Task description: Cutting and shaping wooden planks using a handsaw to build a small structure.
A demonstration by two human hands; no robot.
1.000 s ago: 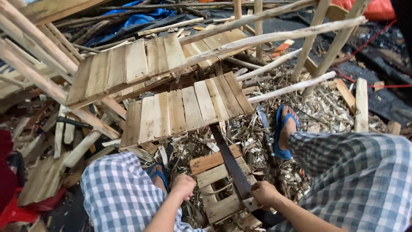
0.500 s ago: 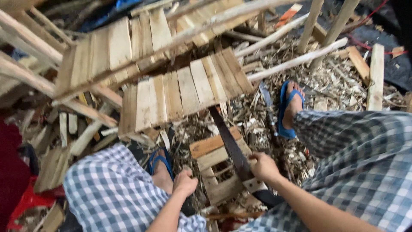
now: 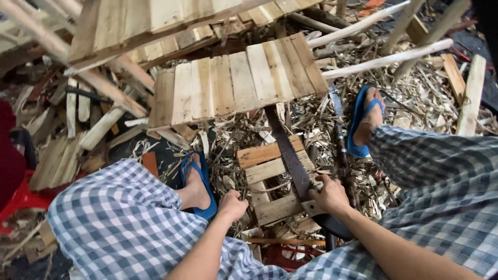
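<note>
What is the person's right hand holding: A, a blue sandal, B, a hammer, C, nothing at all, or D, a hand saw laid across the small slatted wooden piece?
D: the right hand grips the handle end of the hand saw, whose dark blade runs up across the small slatted wooden piece, while the left hand rests at that piece's left edge.

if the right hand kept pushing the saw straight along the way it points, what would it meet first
Probably the slatted wooden panel ahead: the saw held by the right hand already points under its near edge, though depth is unclear.
</note>
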